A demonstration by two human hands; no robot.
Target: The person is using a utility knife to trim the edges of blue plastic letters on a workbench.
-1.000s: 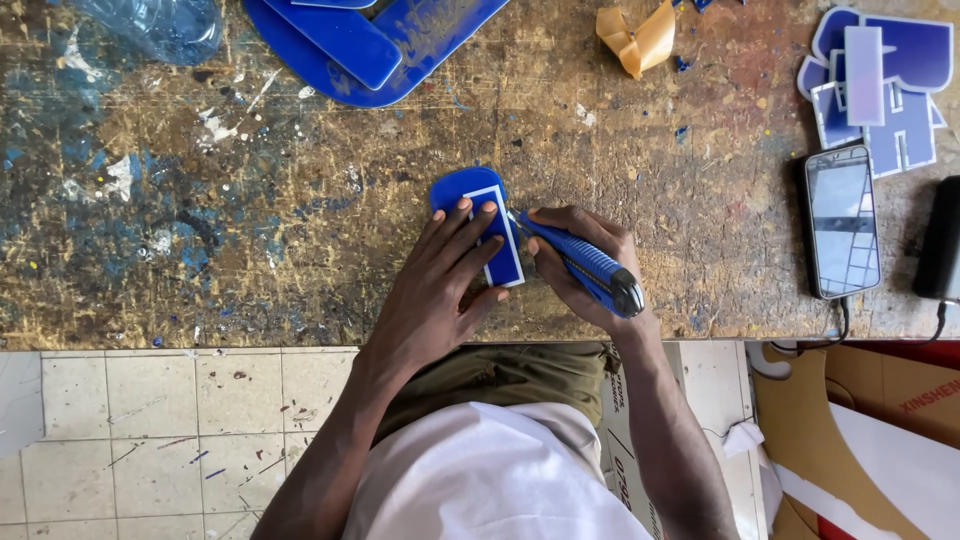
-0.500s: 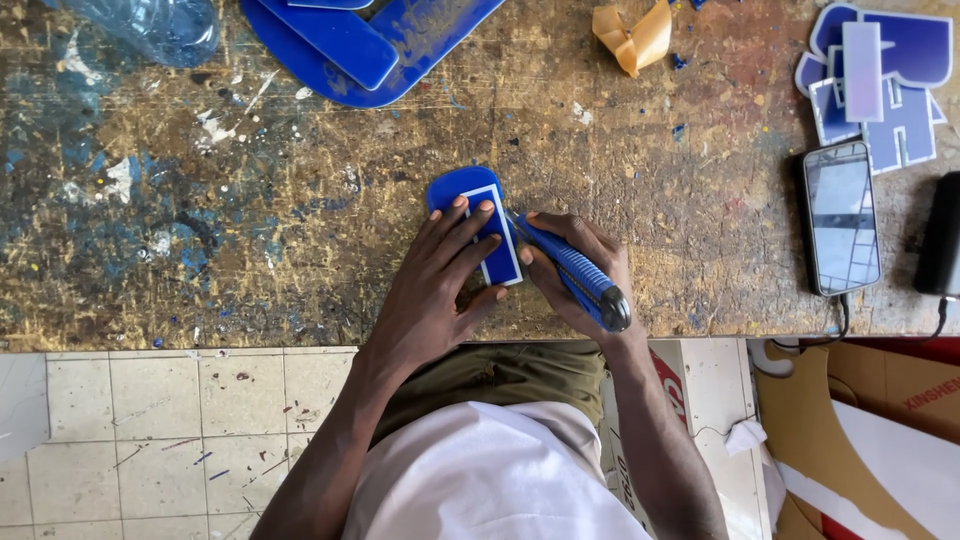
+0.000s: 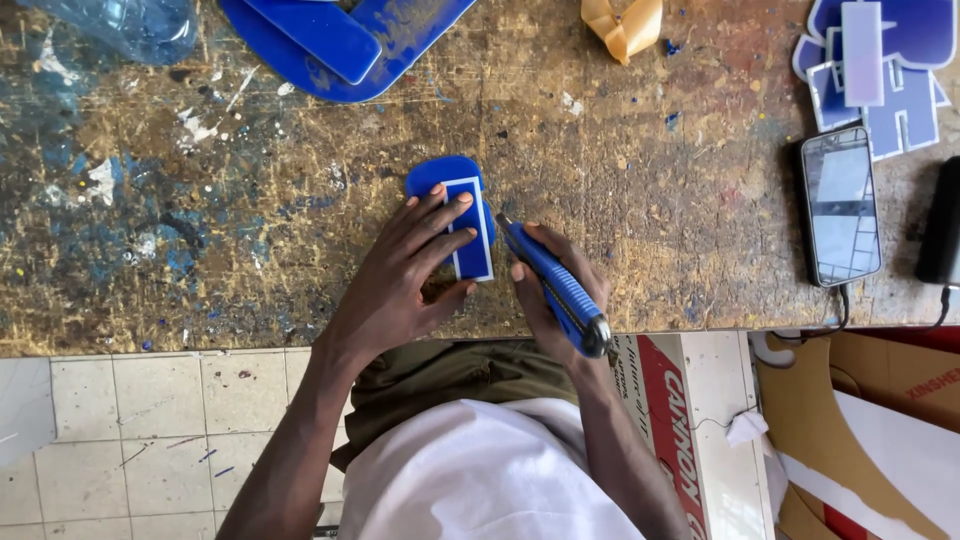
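Note:
A small blue plastic piece [image 3: 447, 180] with a white-edged strip lies flat on the paint-stained wooden workbench [image 3: 250, 250], near its front edge. My left hand [image 3: 405, 275] presses down on the piece with spread fingers. My right hand [image 3: 545, 295] grips a blue utility knife [image 3: 555, 288], whose tip sits at the right edge of the piece. The blade itself is too small to make out.
A large blue sheet [image 3: 340, 40] lies at the bench's back edge, next to a clear plastic bottle [image 3: 120, 22]. Blue cut-out letters [image 3: 880, 70], a phone [image 3: 840, 205] on a cable and a yellow scrap [image 3: 622, 25] sit to the right. Cardboard boxes [image 3: 870, 420] stand on the tiled floor.
The knife has tilted a little more upright and its tip has edged along the right side of the blue piece. My left hand has stayed pressed on the piece.

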